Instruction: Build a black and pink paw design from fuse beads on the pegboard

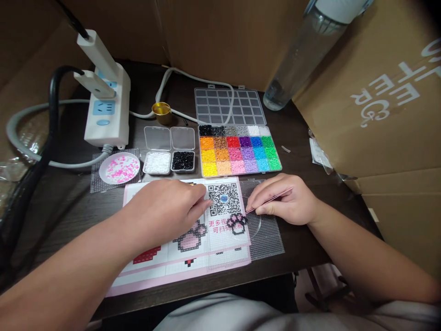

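Tweezers reach the upper right edge of the bead paw.
The right hand has its grip pinched on the tweezers, slanting down-left to the bead paw, which lies over the printed sheet and shows no clear long axis; this hand is nearer. The left hand curls; I cannot tell if it holds anything. Red Chinese text, partly covered, includes "更多" and "可扫码"; white letters mark the cardboard.

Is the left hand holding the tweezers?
No, the tweezers are in the right hand, their tips by the black-and-pink beaded paw.
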A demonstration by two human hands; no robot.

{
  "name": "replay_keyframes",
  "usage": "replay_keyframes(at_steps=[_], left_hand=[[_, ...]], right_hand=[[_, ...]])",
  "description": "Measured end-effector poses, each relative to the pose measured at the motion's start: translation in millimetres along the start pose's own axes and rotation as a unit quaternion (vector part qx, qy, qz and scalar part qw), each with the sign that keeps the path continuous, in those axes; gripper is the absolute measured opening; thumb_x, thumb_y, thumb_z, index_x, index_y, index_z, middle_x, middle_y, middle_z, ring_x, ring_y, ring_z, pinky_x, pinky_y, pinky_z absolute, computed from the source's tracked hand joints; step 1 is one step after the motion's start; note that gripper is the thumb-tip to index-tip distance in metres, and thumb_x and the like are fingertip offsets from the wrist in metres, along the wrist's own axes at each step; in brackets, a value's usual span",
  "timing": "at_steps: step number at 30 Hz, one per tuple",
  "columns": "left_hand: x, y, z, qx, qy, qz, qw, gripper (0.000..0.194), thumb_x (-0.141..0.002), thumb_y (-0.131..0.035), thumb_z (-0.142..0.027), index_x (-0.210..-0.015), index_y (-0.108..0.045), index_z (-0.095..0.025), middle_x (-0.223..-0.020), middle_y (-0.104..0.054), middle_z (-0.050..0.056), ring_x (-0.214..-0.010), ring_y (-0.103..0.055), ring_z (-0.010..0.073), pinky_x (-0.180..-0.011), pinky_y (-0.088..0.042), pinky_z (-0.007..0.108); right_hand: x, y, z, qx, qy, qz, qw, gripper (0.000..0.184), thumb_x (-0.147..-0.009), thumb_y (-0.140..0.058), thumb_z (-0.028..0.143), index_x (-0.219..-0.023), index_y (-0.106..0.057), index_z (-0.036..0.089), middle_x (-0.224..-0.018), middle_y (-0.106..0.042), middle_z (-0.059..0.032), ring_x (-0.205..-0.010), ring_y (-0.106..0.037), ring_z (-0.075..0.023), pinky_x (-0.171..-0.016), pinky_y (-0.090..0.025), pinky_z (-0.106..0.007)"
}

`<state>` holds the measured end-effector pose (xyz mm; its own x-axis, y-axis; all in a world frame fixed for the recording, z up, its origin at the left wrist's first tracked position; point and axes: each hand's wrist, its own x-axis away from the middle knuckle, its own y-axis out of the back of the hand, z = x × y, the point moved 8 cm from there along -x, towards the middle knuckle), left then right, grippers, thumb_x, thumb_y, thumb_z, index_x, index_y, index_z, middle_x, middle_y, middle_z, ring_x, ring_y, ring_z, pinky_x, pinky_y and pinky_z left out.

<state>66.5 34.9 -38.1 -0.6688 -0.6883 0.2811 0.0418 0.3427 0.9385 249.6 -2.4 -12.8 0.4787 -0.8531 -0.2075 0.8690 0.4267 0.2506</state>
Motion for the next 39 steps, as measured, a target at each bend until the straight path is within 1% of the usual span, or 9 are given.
replay_keyframes(at_steps=[10, 14, 16, 18, 19, 21, 23, 31, 39], left_hand=[[0, -0.7, 1, 0.005, 0.008, 0.004, 1.000, 0.038, -0.097, -0.044, -0.048, -0.071, -0.057, -0.024, -0.060, -0.056, 0.003, -0.053, -0.042, 0.0181, -0.057, -0.016, 0.034], [1, 0.3, 0, 0.007, 0.005, -0.002, 1.000, 0.037, -0.097, -0.046, -0.047, -0.070, -0.057, -0.024, -0.059, -0.056, 0.003, -0.052, -0.042, 0.0176, -0.056, -0.017, 0.034], [1, 0.2, 0, -0.003, 0.001, -0.003, 1.000, 0.037, -0.098, -0.046, -0.046, -0.072, -0.058, -0.023, -0.061, -0.059, 0.003, -0.052, -0.045, 0.0181, -0.056, -0.017, 0.034], [2, -0.3, -1, -0.013, -0.004, -0.001, 1.000, 0.036, -0.099, -0.045, -0.044, -0.073, -0.060, -0.023, -0.062, -0.061, 0.004, -0.053, -0.048, 0.0191, -0.055, -0.017, 0.034], [2, -0.4, -1, -0.014, -0.006, -0.002, 1.000, 0.036, -0.099, -0.045, -0.043, -0.074, -0.060, -0.023, -0.062, -0.061, 0.004, -0.054, -0.049, 0.0194, -0.055, -0.018, 0.034], [2, 0.6, -1, -0.008, -0.008, -0.011, 1.000, 0.035, -0.099, -0.045, -0.042, -0.075, -0.061, -0.023, -0.062, -0.062, 0.004, -0.054, -0.051, 0.0197, -0.055, -0.020, 0.034], [3, 2.0, -1, 0.000, -0.009, -0.018, 1.000, 0.035, -0.100, -0.045, -0.042, -0.075, -0.062, -0.023, -0.062, -0.062, 0.004, -0.054, -0.053, 0.0199, -0.055, -0.022, 0.033], [4, 2.0, -3, -0.024, -0.005, 0.017, 1.000, 0.036, -0.102, -0.040, -0.040, -0.080, -0.063, -0.023, -0.070, -0.070, 0.007, -0.062, -0.062, 0.0247, -0.055, -0.020, 0.034], [3, -0.2, -2, -0.019, -0.005, 0.012, 1.000, 0.037, -0.102, -0.039, -0.042, -0.082, -0.065, -0.023, -0.072, -0.070, 0.007, -0.063, -0.063, 0.0250, -0.055, -0.023, 0.035]], right_hand=[[-1, -2, -1, -0.015, 0.012, 0.007, 1.000, 0.010, -0.081, -0.082, 0.007, -0.087, -0.085, 0.014, -0.085, -0.083, -0.0120, -0.073, -0.080, -0.0177, -0.067, -0.066, -0.023], [1, 4, 1, -0.021, 0.010, -0.017, 1.000, 0.011, -0.080, -0.083, 0.009, -0.087, -0.085, 0.017, -0.084, -0.084, -0.0100, -0.075, -0.080, -0.0185, -0.069, -0.066, -0.025], [3, 12, -3, -0.021, -0.005, -0.065, 0.998, 0.012, -0.081, -0.083, 0.011, -0.089, -0.086, 0.019, -0.087, -0.084, -0.0084, -0.070, -0.078, -0.0165, -0.064, -0.064, -0.024], [6, 27, -11, -0.008, -0.035, -0.160, 0.986, 0.013, -0.085, -0.079, 0.013, -0.092, -0.086, 0.022, -0.091, -0.083, -0.0065, -0.055, -0.068, -0.0097, -0.049, -0.055, -0.020], [8, 35, -14, 0.010, -0.046, -0.213, 0.976, 0.013, -0.087, -0.077, 0.014, -0.092, -0.086, 0.022, -0.090, -0.083, -0.0055, -0.050, -0.062, -0.0073, -0.047, -0.052, -0.019], [11, 47, -18, 0.039, -0.053, -0.307, 0.949, 0.011, -0.087, -0.077, 0.017, -0.091, -0.085, 0.023, -0.082, -0.081, -0.0040, -0.049, -0.060, -0.0073, -0.048, -0.052, -0.020], [10, 51, -19, 0.058, -0.061, -0.358, 0.930, 0.008, -0.084, -0.078, 0.019, -0.088, -0.085, 0.021, -0.078, -0.080, -0.0040, -0.049, -0.060, -0.0084, -0.048, -0.053, -0.022], [0, 42, -24, 0.080, -0.108, -0.354, 0.926, 0.011, -0.080, -0.077, 0.024, -0.084, -0.084, 0.016, -0.074, -0.079, -0.0060, -0.044, -0.060, -0.0096, -0.045, -0.053, -0.025], [-1, 43, -28, 0.081, -0.125, -0.357, 0.922, 0.012, -0.080, -0.076, 0.026, -0.083, -0.084, 0.017, -0.073, -0.079, -0.0057, -0.044, -0.059, -0.0093, -0.044, -0.053, -0.024]])
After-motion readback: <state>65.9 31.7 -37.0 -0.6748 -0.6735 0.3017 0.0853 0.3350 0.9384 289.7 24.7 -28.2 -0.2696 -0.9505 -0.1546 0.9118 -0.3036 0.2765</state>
